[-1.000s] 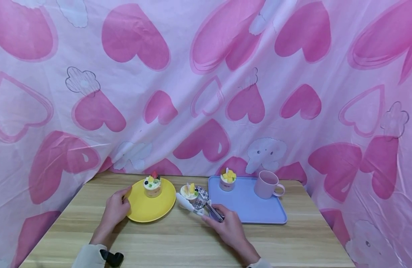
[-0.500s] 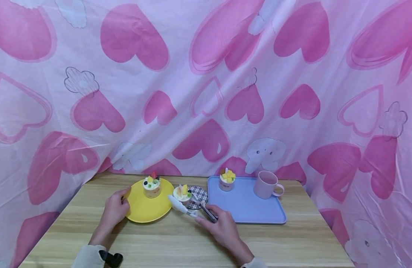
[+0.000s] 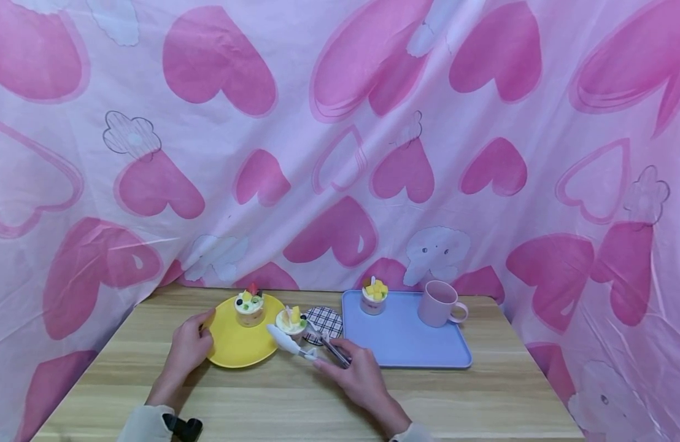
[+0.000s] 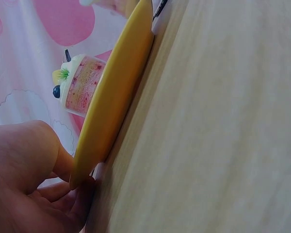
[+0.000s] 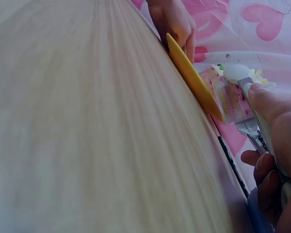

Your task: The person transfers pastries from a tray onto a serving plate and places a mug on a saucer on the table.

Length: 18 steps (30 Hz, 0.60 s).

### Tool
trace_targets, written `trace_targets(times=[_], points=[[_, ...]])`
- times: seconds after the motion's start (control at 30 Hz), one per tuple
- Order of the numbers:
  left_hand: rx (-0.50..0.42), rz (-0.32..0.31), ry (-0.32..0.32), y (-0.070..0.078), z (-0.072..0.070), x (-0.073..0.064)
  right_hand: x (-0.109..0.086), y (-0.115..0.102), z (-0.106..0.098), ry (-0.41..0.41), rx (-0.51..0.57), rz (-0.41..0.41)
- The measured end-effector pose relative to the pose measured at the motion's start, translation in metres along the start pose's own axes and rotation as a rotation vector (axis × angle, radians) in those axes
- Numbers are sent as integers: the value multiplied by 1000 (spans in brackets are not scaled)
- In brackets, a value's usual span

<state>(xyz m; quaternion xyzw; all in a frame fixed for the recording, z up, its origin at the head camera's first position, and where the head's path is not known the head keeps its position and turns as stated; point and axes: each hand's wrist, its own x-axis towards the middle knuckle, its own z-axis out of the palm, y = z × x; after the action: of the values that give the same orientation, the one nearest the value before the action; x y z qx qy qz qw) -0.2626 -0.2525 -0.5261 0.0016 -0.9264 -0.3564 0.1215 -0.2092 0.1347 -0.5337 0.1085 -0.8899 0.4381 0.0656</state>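
The right hand (image 3: 362,376) curls its fingers snugly round tongs (image 3: 286,341) straddling a dessert cup (image 3: 291,319), apparently keeping it upright, at the right edge of the yellow plate (image 3: 237,347). The left hand (image 3: 189,344) pinches the plate's left rim, likely steadying it beneath a strawberry-topped cup (image 3: 250,312).

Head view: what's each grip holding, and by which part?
Left grip: the yellow plate, by its left rim. Right grip: the tongs, by the handles, a dessert cup between the tips.
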Motion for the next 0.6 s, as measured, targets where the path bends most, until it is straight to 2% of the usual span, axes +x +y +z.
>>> trace_targets(times=[0.37, 0.6], points=[[-12, -33, -28, 3, -1, 0, 4, -12, 13, -1, 7, -6], [-7, -32, -24, 2, -1, 0, 8, -18, 23, 0, 23, -23]])
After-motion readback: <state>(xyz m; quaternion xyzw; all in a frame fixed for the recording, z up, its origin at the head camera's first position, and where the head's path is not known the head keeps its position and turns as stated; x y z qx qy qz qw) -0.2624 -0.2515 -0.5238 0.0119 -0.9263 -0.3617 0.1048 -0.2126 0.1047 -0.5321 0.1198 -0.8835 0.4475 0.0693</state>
